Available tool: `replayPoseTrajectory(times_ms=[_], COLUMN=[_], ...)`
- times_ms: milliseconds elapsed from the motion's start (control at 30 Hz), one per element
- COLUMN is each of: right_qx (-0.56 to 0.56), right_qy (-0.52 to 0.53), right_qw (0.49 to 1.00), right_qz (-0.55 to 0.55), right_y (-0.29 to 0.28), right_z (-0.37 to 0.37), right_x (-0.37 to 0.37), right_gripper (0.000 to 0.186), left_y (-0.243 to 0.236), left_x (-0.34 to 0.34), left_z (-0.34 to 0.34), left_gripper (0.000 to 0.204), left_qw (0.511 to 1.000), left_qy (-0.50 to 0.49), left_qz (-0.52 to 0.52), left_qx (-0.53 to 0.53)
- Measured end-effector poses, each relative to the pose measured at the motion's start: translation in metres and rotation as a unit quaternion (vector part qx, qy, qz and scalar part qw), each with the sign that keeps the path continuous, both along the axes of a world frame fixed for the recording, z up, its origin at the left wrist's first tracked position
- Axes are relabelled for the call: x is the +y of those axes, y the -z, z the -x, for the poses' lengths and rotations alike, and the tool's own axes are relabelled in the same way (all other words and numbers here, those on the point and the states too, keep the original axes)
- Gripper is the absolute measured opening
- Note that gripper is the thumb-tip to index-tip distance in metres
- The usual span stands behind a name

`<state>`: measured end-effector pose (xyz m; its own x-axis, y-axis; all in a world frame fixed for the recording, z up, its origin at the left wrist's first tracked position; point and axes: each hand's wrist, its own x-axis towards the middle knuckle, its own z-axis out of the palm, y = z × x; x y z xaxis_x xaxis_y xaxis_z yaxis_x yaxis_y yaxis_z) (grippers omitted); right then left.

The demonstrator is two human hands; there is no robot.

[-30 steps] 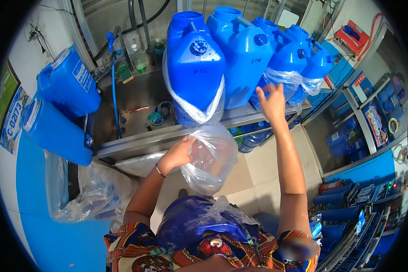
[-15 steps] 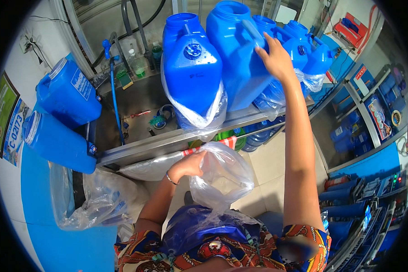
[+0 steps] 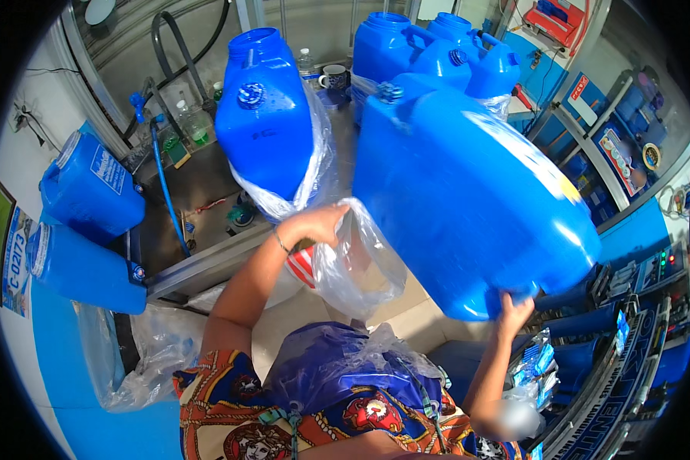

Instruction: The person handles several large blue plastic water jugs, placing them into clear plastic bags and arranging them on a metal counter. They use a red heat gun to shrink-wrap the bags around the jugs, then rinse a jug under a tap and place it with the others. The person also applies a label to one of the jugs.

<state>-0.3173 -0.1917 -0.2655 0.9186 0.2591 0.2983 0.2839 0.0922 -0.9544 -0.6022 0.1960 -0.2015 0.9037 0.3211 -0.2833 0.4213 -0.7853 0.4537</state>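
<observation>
My left hand [image 3: 310,226] is closed on the rim of a clear plastic bag [image 3: 360,268], which hangs open below it. My right hand [image 3: 514,310] grips a large blue jug [image 3: 460,199] at its lower right end; the jug is tilted and fills much of the view to the right of the bag, its cap toward the back. Beyond my left hand, another blue jug [image 3: 261,138] stands upright on the sink's ledge, its lower part wrapped in clear plastic.
More blue jugs stand at the back right [image 3: 445,65] and on the left [image 3: 84,268]. The steel sink [image 3: 169,215] holds a blue hose [image 3: 169,192]. Crumpled plastic [image 3: 146,345] lies lower left; cylindrical filter units [image 3: 575,345] line the right side.
My right hand has reached up to a jug on the ledge and pulled it down toward me, tilting it. My left hand has risen slightly with the bag.
</observation>
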Motion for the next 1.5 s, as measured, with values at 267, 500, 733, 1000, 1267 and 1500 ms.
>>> replayPoseTrajectory(times_ms=[267, 500, 733, 1000, 1267, 1500], right_qx=[0.093, 0.426, 0.351, 0.074, -0.113, -0.193], right_qy=[-0.107, -0.089, -0.171, -0.097, -0.011, -0.041], right_qw=[0.966, 0.873, 0.903, 0.991, 0.990, 0.966], right_qz=[-0.215, -0.222, -0.180, -0.054, 0.088, 0.167], right_y=[0.025, 0.114, 0.148, 0.110, 0.108, 0.042], right_z=[-0.017, 0.004, 0.011, 0.025, 0.004, 0.012], right_x=[-0.109, -0.062, 0.006, 0.003, -0.058, -0.066], right_gripper=[0.050, 0.045, 0.020, 0.019, 0.031, 0.027], left_y=[-0.024, -0.043, -0.064, -0.141, -0.189, -0.182], left_x=[0.050, 0.069, 0.075, 0.097, 0.072, 0.016], left_z=[-0.099, -0.124, -0.107, -0.148, -0.183, -0.230], left_gripper=[0.084, 0.063, 0.078, 0.075, 0.066, 0.073], left_qw=[0.997, 0.999, 0.923, 0.965, 0.998, 0.919], left_qy=[-0.048, -0.019, -0.030, -0.161, -0.007, 0.275], left_qz=[-0.045, 0.042, 0.377, 0.185, -0.061, -0.233], left_qx=[0.048, 0.013, -0.075, -0.094, 0.025, -0.157])
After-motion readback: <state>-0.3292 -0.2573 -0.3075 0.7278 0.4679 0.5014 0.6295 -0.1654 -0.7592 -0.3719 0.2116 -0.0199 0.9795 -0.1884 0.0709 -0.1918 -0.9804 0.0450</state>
